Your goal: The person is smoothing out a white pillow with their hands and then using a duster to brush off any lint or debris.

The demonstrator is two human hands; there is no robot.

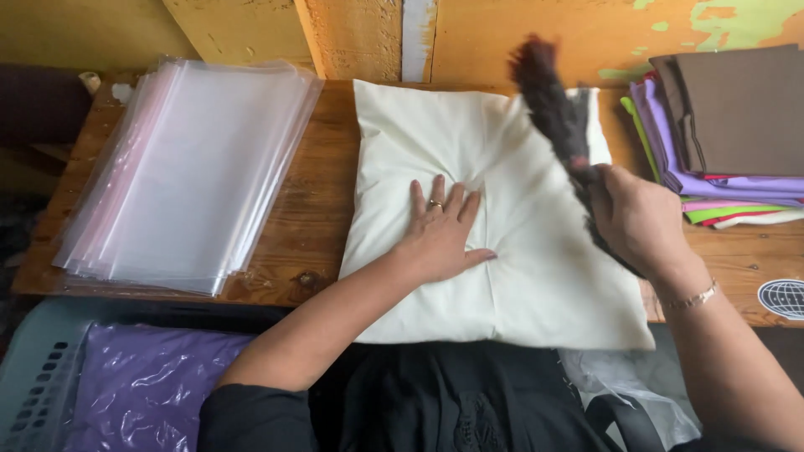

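Left hand lies flat, fingers spread, on the cream pillow mid-surface; right hand grips a dark fuzzy brush over its far right corner.

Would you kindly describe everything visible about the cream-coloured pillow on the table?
The cream pillow is a soft, rectangular cushion in a plain off-white fabric cover, lying flat on the wooden table, its near edge overhanging toward the person. Creases radiate from where the left hand presses palm-down on its middle. The right hand holds a dark fluffy brush above its right side. It looks clean and unmarked.
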